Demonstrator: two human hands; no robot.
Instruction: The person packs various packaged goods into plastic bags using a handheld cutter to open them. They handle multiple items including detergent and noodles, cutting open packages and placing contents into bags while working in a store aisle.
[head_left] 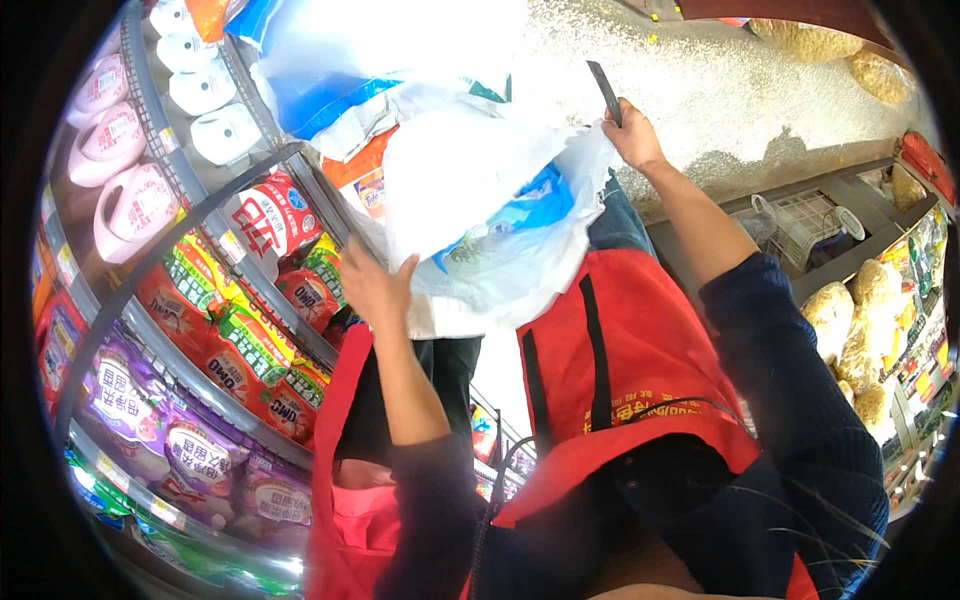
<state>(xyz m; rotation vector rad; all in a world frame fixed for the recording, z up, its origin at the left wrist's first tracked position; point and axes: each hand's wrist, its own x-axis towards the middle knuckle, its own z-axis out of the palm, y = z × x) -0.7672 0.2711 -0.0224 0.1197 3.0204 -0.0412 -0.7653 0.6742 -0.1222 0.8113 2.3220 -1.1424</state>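
A torn white plastic sack (460,190) stands open in front of me, with a shiny blue package (535,205) showing inside. My left hand (375,288) lies at the sack's near left edge, thumb and fingers apart. In my right hand (633,135), at the sack's far right corner, is a dark, flat utility knife (603,88), pointing up and away from me. The sack's edge reaches that hand; whether the fingers also pinch it I cannot tell. An orange package (362,170) sits just left of the sack.
Shelves on the left carry red and green detergent bags (240,345), purple bags (200,455), pink bottles (135,210) and white bottles (222,132). A glaring white bundle (390,40) is beyond the sack. Bagged goods (860,320) and a white wire basket (805,228) stand at right.
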